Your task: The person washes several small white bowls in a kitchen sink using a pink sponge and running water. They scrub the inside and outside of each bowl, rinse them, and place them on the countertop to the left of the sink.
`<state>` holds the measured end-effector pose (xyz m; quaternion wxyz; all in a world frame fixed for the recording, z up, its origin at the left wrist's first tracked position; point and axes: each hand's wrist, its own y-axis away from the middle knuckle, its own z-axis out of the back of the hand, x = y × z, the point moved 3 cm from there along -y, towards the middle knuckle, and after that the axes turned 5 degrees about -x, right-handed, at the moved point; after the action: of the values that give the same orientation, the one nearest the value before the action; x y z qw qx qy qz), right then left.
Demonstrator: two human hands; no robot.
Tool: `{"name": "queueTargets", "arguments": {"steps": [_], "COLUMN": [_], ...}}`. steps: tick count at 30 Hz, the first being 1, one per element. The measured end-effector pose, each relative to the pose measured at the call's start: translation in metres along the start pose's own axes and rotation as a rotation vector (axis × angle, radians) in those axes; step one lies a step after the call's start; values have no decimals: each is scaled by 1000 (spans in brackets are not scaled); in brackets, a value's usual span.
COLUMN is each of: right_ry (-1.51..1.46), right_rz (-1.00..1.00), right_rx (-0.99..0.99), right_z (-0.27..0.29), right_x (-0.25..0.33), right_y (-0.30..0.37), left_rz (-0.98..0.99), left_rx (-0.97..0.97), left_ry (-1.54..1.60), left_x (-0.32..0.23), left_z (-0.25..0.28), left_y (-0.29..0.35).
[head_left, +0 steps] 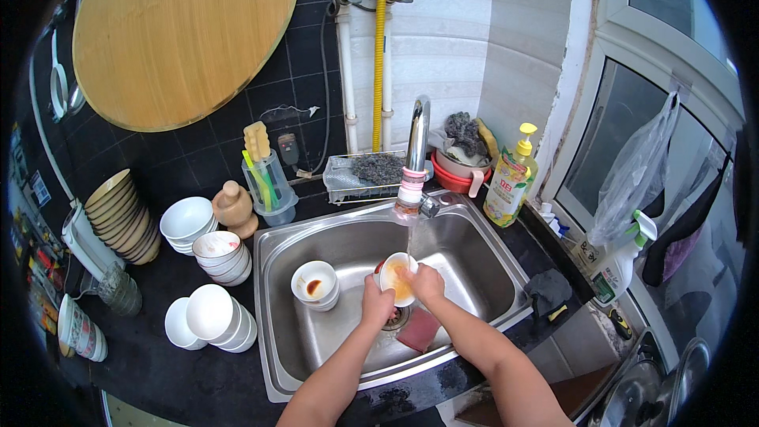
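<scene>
Over the sink (281, 348), a small white bowl (393, 285) is tilted under the faucet (419, 134), whose water runs down beside its rim. Some yellowish-orange liquid shows inside the bowl. My left hand (377, 300) grips its left side, fingers closed. On the other side my right hand (428, 282) is closed round the rim, its fingertips partly hidden. Below my hands a dull red cloth (419, 330) lies on the sink floor near the drain (399, 316). Left of them stand stacked white bowls (316, 298), the top one with a brown residue.
Stacked white bowls (212, 312), brownish bowls (118, 213) and a utensil holder (273, 182) stand left on the black counter. Behind the sink is a rack with a grey scrubber (377, 168). A yellow pump bottle (510, 182) and a spray bottle (621, 269) stand right.
</scene>
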<state>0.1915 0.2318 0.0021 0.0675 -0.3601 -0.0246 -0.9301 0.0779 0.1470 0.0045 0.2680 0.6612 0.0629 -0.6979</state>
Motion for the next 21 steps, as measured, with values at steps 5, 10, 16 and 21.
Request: {"name": "queueTargets", "arguments": {"steps": [5,10,16,21], "right_ry": [-310,41,-56,69], "right_rz": [-108,21,-5,-19], "right_rx": [252,-48,180,5], "right_z": [-21,-7,-45,-11], "right_x": [-2,0,-33,-12], "right_y": [14,-2,-20,-11], "left_rz": [-288,-32,-155,51], "left_rx": [-244,-46,-168,64], "left_ry": [327,45,241,-24], "left_x": [0,7,-6,4], "left_z": [-9,6,-9,2], "left_y": [5,-6,5,-5]}}
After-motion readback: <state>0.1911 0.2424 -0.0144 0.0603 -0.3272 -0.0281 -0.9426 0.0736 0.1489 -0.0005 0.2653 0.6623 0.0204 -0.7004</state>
